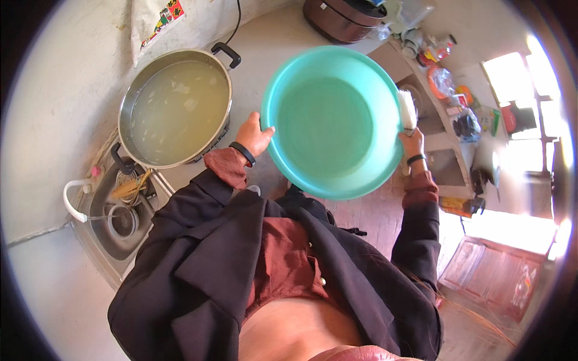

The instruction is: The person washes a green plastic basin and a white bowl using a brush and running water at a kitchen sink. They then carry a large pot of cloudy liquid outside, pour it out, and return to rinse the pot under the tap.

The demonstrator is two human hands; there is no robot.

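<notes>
Between my hands is a wide turquoise plastic basin (325,126), with its inside facing the camera and nothing seen in it. My left hand (254,135) grips the rim on the left side, thumb over the edge. At the opposite side my right hand (412,144) holds the rim, its fingers mostly hidden; a white bristly or cloth-like thing (407,110) shows just above that hand, and whether I hold it is unclear. Left of the basin stands a large two-handled steel pan (178,108) of cloudy yellowish liquid with pale bits afloat.
A steel sink (101,216) at the lower left holds a bamboo whisk-like bundle (131,186) and a white-rimmed bowl (123,222), beside a white faucet (73,198). A brown cooker (338,20) sits at the counter's back. Shelves with jars and bags line the right.
</notes>
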